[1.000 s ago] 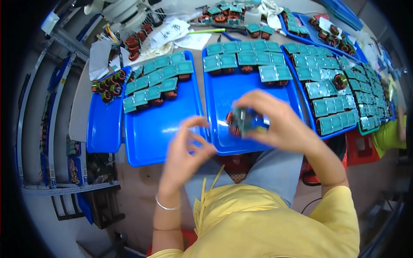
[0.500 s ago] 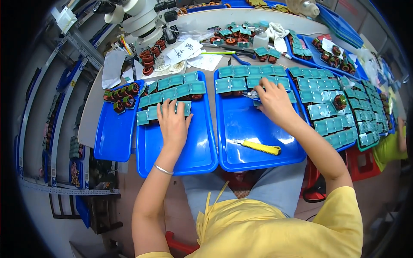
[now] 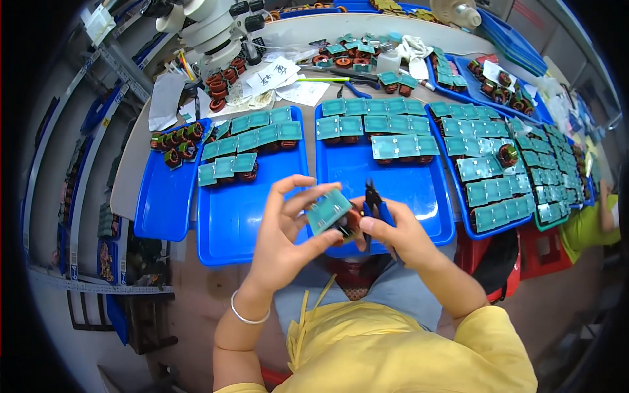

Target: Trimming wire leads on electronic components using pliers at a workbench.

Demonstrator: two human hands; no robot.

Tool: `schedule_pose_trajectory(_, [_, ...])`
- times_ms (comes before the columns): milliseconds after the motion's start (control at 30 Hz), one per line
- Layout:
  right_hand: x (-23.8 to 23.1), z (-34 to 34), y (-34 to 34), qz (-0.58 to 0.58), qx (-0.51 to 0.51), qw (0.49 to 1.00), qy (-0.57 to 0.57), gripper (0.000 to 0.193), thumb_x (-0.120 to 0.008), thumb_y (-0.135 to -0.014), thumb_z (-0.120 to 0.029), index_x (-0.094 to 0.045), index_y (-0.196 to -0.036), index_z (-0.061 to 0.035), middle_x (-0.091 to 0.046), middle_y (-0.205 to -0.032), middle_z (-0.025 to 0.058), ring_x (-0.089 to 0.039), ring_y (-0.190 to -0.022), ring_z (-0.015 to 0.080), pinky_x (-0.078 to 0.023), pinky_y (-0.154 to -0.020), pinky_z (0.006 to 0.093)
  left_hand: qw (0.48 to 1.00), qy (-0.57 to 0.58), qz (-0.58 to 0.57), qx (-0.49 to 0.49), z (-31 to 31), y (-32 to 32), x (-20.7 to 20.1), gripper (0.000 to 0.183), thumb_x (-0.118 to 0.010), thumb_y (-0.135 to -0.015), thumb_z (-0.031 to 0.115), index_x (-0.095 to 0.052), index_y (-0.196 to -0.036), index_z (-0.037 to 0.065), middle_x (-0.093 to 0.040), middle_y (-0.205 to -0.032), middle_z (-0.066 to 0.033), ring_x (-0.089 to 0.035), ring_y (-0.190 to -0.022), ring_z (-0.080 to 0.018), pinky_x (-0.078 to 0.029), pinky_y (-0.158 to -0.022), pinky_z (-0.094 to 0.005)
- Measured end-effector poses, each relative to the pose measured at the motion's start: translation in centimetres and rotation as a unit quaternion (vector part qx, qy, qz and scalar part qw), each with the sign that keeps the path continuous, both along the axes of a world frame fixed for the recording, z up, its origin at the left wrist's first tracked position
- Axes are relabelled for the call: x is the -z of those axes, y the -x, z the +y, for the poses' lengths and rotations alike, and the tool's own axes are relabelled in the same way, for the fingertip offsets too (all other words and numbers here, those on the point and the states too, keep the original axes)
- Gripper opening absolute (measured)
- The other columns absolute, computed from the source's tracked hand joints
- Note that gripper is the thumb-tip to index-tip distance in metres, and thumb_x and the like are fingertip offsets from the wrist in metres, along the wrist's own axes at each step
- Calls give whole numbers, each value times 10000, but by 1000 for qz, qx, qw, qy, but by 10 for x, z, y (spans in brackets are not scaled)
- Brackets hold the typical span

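In front of my body, my left hand (image 3: 278,229) grips a coil with a green circuit board (image 3: 329,211) between thumb and fingers. The board is tilted, and a copper-coloured wire ring shows at its right side. Close beside it, my right hand (image 3: 409,237) is closed around side cutters (image 3: 372,196) with blue handles, their dark jaws pointing up and away. The right fingertips are near or against the coil; contact is partly hidden. Below both hands lie the left blue tray (image 3: 223,229) and the right blue tray (image 3: 426,183), each holding rows of similar board-topped coils.
A narrow blue tray (image 3: 160,203) with bare coils stands at the left. Filled trays of boards (image 3: 495,193) line the right. Behind are a microscope (image 3: 209,33), papers (image 3: 272,75), blue-handled pliers (image 3: 357,90) and a white bottle (image 3: 388,62). Shelving (image 3: 78,164) rises at far left.
My left hand has lifted a board-topped coil from the left tray's front row. My right hand has come back from the right tray's boards with the cutters. The yellow knife is out of sight.
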State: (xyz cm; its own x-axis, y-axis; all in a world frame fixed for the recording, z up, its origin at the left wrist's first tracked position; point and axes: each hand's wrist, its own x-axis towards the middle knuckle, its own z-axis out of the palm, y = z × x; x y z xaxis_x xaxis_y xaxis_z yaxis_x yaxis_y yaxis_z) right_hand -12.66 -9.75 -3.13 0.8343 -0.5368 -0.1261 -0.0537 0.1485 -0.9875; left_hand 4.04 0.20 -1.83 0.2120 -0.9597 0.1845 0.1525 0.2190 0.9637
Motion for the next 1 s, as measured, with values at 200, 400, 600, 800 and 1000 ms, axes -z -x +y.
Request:
schedule_pose_trajectory(200, [10, 30, 20, -156, 63, 977, -133, 441, -690, -769, -171, -507, -1126, 13, -567, -1028, 69, -559, -893, 142, -445, -823, 272, 998, 58, 22, -28, 20, 30, 3, 643, -723, -692, -40, -332, -1195, 41, -477, -1193, -143, -485, -1071, -196, -419, -943, -337])
schedule_pose_trajectory(400, [15, 50, 13, -258, 140, 954, 56, 463, -792, -641, -55, -522, -1015, -25, -544, -1048, 113, -501, -1036, 193, -421, -857, 309, 987, 72, 103, -102, 33, 58, 24, 561, -712, -712, -38, -380, -1163, 8, -443, -1189, -123, -460, -1114, -187, -404, -955, -335])
schedule_pose_trajectory(600, [9, 51, 15, -159, 167, 891, 392, 395, -732, -664, -9, -524, -999, 10, -538, -1022, 164, -565, -932, 236, -455, -820, 318, 980, 5, 174, -94, 36, 68, 23, 675, -721, -753, 78, -320, -1290, -4, -467, -1205, -109, -469, -1127, -183, -401, -957, -336])
schedule_pose_trajectory(800, [14, 27, 53, -58, 75, 937, 335, 355, -525, -800, -237, -529, -991, 62, -594, -899, 188, -613, -800, 233, -484, -749, 318, 945, -99, 310, -19, 42, 53, 18, 661, -498, -884, 360, -245, -1371, -10, -518, -1154, -211, -574, -989, -283, -474, -879, -338])
schedule_pose_trajectory(1000, [-14, 23, 52, 27, -17, 896, 443, 394, -551, -829, -324, -547, -1061, -5, -566, -946, 143, -565, -848, 265, -448, -794, 346, 972, -92, 211, -58, 50, 60, 26, 707, -694, -744, 256, -333, -1301, 9, -539, -1102, -165, -570, -854, -188, -493, -722, -271])
